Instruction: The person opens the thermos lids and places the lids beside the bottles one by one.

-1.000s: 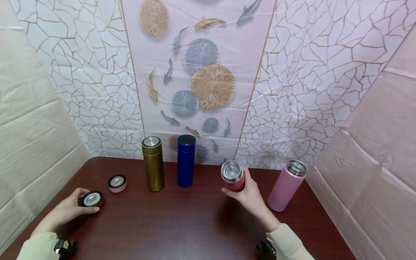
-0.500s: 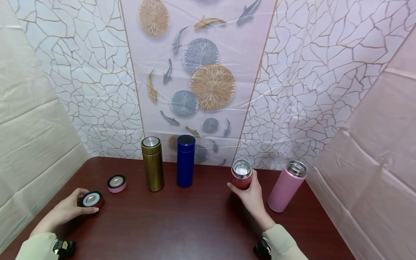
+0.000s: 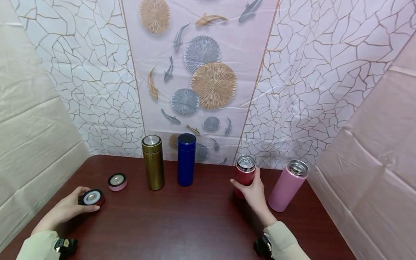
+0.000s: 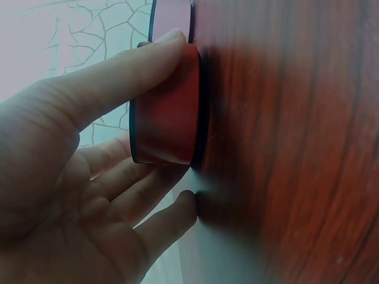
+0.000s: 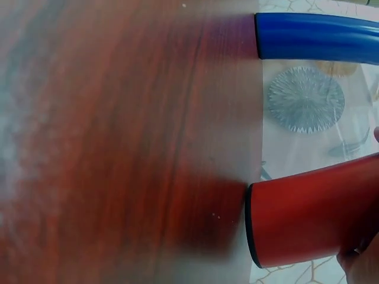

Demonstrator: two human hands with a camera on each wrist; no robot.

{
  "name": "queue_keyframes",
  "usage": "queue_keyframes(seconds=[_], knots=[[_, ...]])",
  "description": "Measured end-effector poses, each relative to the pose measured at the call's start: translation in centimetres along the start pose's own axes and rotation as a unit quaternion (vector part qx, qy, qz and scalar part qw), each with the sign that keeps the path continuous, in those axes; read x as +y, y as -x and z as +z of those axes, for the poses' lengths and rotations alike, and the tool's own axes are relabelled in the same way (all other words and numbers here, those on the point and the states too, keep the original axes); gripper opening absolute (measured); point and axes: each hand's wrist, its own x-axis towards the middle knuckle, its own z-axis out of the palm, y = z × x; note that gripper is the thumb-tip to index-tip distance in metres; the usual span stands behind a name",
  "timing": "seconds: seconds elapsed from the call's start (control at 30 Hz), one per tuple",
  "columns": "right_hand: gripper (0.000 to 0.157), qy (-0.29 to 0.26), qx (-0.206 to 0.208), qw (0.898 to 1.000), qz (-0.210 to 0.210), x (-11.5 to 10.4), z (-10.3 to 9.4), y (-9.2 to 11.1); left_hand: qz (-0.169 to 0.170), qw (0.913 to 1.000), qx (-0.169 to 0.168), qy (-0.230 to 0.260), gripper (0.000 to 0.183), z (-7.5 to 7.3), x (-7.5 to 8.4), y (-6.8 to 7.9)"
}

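At the left of the table, my left hand (image 3: 63, 211) holds a red lid (image 3: 92, 198) between thumb and fingers; its pale inner side faces up. In the left wrist view that lid (image 4: 169, 121) sits at the tabletop. My right hand (image 3: 255, 195) grips a red thermos bottle (image 3: 244, 177) round its body, with the steel mouth uncovered. The bottle's base (image 5: 251, 231) is close to the table in the right wrist view; whether it touches, I cannot tell. Just right of this hand stands an uncapped pink thermos bottle (image 3: 286, 189).
A pink lid (image 3: 117, 182) lies inner side up beyond the red one. Two capped thermos bottles, gold (image 3: 154, 168) and blue (image 3: 186, 162), stand upright at the back middle of the dark red table (image 3: 172, 227). A patterned cloth (image 3: 208, 119) hangs behind.
My right hand has carried the red bottle rightward and lowered it, and the bottle has become more upright. The left hand and the red lid have stayed in place.
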Motion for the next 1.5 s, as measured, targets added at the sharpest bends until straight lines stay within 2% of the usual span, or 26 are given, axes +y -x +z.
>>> queue_keyframes(seconds=[0.3, 0.53, 0.9, 1.17, 1.33, 1.5], knots=[[0.087, -0.025, -0.026, 0.997, 0.061, 0.4, -0.8, -0.9, -0.001, 1.0000, 0.003, -0.006, 0.077, -0.1, -0.2, -0.1], [0.089, -0.045, -0.027, 0.994, 0.099, 0.8, -1.2, -1.5, 0.004, 1.0000, -0.004, -0.003, 0.078, -0.1, -0.2, -0.3], [0.090, -0.058, -0.029, 0.992, 0.105, 0.5, -1.1, -1.4, 0.008, 1.0000, 0.004, -0.003, 0.078, -0.1, -0.1, -0.3], [0.089, -0.113, -0.016, 0.986, 0.123, 0.4, -1.0, -0.9, -0.010, 0.9997, -0.014, 0.020, 0.085, 0.5, 0.1, -0.2], [0.094, -0.120, -0.014, 0.985, 0.126, 0.2, -1.2, -0.7, 0.014, 0.9996, -0.011, 0.023, 0.085, 0.5, 0.1, 0.2], [0.103, -0.123, 0.015, 0.987, 0.099, -1.5, -1.7, -0.9, 0.023, 0.9990, -0.005, 0.038, 0.086, -0.6, 0.9, 0.1]])
